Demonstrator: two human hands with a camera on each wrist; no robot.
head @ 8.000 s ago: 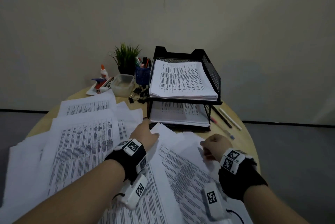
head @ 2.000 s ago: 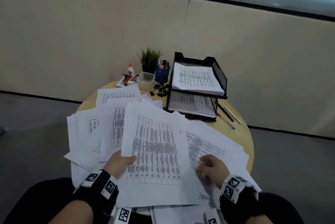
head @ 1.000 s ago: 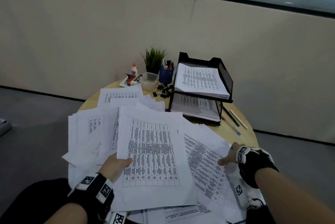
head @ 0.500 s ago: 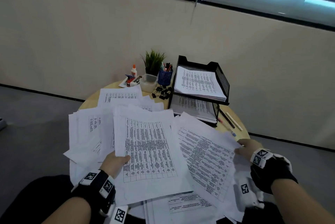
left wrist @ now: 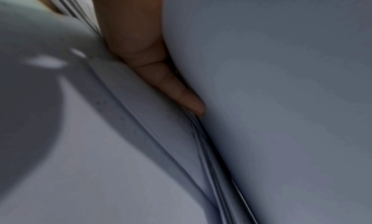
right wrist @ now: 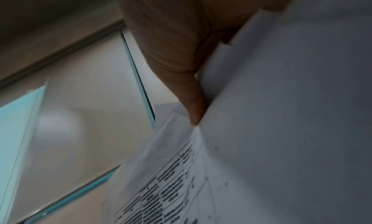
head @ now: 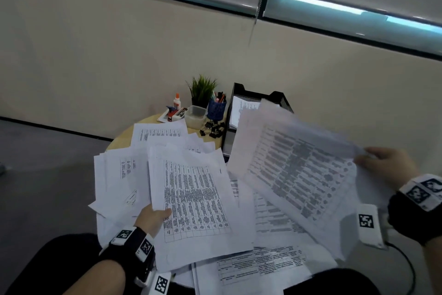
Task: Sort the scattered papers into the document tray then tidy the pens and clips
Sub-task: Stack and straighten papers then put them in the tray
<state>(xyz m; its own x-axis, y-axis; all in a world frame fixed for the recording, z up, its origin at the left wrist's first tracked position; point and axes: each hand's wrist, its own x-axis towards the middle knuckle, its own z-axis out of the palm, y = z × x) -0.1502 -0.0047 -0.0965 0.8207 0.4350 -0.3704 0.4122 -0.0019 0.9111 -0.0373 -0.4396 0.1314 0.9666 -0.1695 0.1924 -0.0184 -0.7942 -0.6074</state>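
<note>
Right hand [head: 385, 165] pinches sheaf [head: 296, 165] by right edge, lifted over table before tray [head: 282, 98]. Left hand [head: 153, 217] pinches stack [head: 193, 201] corner. Paper light, floppy, slippery; likely wants support underneath.

The room is dim, with cool daylight showing in a bright strip under the window blind [head: 358, 11]. The wide lens bends the wall lines. The lifted papers [head: 299, 170] are smeared by motion blur. Both wrist views are soft, dark and grey, with the fingers [left wrist: 141, 55] out of focus.
</note>
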